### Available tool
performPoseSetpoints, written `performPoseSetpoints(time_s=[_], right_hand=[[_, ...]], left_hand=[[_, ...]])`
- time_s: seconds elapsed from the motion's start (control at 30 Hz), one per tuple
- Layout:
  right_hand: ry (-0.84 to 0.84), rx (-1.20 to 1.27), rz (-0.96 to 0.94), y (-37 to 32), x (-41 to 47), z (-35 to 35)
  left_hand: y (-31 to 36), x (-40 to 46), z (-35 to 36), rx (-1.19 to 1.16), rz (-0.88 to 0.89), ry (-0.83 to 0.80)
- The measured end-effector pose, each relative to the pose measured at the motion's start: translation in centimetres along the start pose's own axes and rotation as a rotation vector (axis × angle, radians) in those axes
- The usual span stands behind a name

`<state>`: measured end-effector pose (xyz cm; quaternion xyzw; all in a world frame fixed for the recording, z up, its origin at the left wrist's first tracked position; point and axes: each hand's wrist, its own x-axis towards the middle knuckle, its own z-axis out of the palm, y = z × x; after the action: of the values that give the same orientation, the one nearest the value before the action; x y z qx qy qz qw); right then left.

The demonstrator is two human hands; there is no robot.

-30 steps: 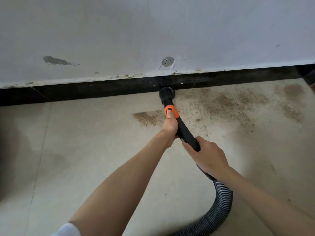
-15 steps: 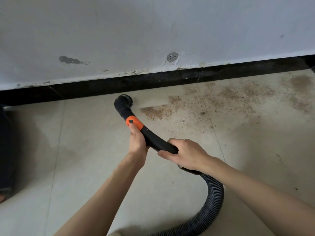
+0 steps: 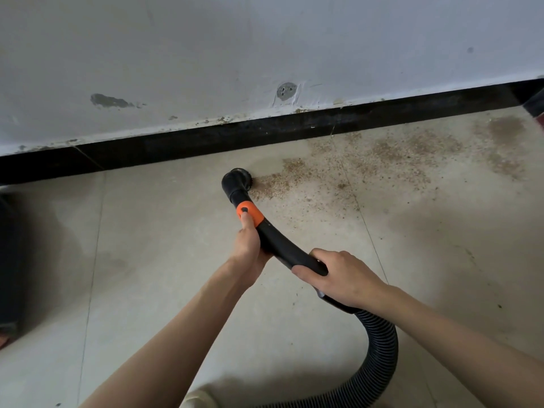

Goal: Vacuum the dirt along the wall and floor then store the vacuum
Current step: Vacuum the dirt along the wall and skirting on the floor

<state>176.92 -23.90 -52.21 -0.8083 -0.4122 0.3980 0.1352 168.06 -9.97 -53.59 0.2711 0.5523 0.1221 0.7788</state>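
A black vacuum wand (image 3: 287,248) with an orange collar (image 3: 249,212) ends in a round brush nozzle (image 3: 237,179) that rests on the floor at the left edge of a brown dirt patch (image 3: 297,179). My left hand (image 3: 248,245) grips the wand just behind the collar, thumb on the orange part. My right hand (image 3: 338,278) grips the wand's rear end where the ribbed black hose (image 3: 379,360) begins. The hose curves down to the bottom edge. More dirt (image 3: 418,151) is scattered to the right along the black skirting (image 3: 265,134).
A white wall (image 3: 265,48) with chipped spots and a filled hole (image 3: 285,91) rises above the skirting. A dark object (image 3: 8,260) stands at the left edge. Another dark thing (image 3: 537,104) shows at the far right. A light shoe tip (image 3: 200,400) sits at the bottom.
The nozzle was drawn back from the skirting and swung left, then moved right again to the edge of the dirt patch. Both hands have kept their grip on the wand.
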Motion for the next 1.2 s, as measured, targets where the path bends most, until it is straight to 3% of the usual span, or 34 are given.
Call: performPoseSetpoints(time_s=[0.57,0.97,1.2], right_hand=[[0.033,-0.073,0.082,2.6,-4.0,2.7],[0.111,0.095,0.058,0.7,2.1,-1.5],[0.103,0.044,0.111,3.3,-2.2,1.0]], left_hand=[[-4.4,-2.2,-0.6,0.139,-0.034,-0.062],[1.7,2.0,2.7,0.173,0.069,-0.025],[-2.3,-0.4,2.2,0.208,0.035,-0.116]])
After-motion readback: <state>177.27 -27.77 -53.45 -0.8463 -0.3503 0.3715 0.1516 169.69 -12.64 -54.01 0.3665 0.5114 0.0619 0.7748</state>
